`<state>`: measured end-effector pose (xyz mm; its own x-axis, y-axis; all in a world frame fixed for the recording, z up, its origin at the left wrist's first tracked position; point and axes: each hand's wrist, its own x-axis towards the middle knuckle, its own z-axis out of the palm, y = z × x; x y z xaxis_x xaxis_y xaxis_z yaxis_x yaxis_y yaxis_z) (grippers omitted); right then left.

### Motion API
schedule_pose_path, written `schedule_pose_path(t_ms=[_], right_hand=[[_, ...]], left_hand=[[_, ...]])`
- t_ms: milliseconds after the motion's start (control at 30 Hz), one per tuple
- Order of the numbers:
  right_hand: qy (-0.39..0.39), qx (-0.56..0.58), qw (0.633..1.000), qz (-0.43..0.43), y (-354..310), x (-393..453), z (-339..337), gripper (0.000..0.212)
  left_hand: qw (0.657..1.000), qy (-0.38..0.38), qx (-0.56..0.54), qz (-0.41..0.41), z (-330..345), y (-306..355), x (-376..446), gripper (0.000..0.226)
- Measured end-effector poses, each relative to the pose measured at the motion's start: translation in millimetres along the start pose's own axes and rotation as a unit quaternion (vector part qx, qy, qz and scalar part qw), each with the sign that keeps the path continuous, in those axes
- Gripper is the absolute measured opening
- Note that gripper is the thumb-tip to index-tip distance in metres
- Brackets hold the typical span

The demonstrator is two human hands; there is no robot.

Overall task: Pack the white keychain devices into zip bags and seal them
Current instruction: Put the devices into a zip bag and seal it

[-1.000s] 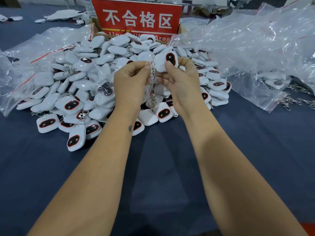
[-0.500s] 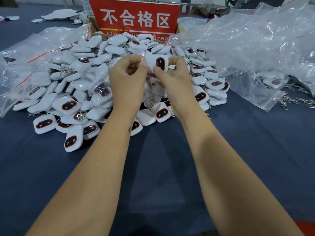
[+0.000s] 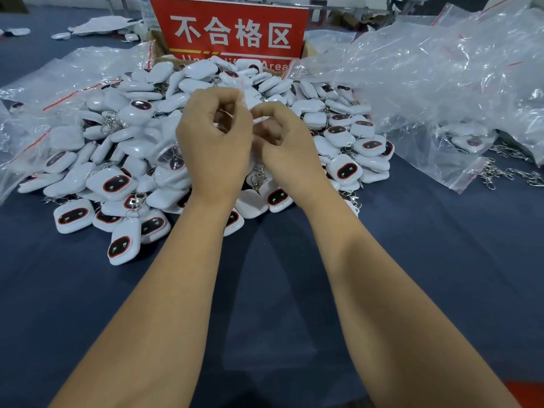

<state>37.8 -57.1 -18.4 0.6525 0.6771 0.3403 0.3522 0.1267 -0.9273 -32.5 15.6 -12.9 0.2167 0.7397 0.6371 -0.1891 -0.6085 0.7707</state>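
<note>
A big heap of white keychain devices (image 3: 117,184) with dark red-rimmed faces lies on the blue cloth. Above its middle, my left hand (image 3: 215,142) and my right hand (image 3: 282,142) pinch the top edge of a small clear zip bag (image 3: 247,113) between fingertips. The bag hangs behind my hands and is mostly hidden. A metal clasp (image 3: 259,178) dangles below, between my wrists. The device inside the bag is out of sight behind my fingers.
A red sign (image 3: 232,30) with white characters stands behind the heap. Clear zip bags are heaped at the right (image 3: 426,83) and lie at the left (image 3: 44,107). Loose metal chains (image 3: 506,172) lie at the right. Blue cloth (image 3: 265,290) covers the table towards me.
The white device that showed between my fingertips has dropped behind my hands. Both hands have lowered slightly and closed along the bag's top edge.
</note>
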Motion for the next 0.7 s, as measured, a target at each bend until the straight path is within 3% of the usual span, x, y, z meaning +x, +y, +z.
schedule_pose_path(t_ms=[133,200,300,533,600,700], right_hand=[[-0.013,-0.075,0.997,-0.020,-1.3,0.1,-0.6,0.010],[-0.034,-0.160,0.986,-0.023,-0.8,-0.4,-1.1,0.017],[-0.053,-0.191,0.980,-0.020,-1.4,-1.9,-2.4,0.021],[0.112,-0.078,0.990,0.027,-5.6,2.7,-5.6,0.032],[0.132,-0.132,0.982,0.021,-4.3,2.5,-10.0,0.036],[0.089,-0.309,0.946,0.040,2.7,5.2,-16.0,0.041]], left_hand=[[0.999,-0.013,0.016,0.043,1.6,-0.3,-2.2,0.010],[0.998,-0.040,0.028,0.050,4.1,0.4,-5.6,0.012],[0.994,-0.084,0.060,0.044,7.6,0.4,-9.0,0.014],[0.989,-0.102,0.069,-0.085,7.7,-10.7,-2.2,0.018],[0.989,-0.091,0.083,-0.080,7.4,-11.4,-2.2,0.019],[0.991,-0.054,0.094,-0.076,4.8,-14.4,1.6,0.019]])
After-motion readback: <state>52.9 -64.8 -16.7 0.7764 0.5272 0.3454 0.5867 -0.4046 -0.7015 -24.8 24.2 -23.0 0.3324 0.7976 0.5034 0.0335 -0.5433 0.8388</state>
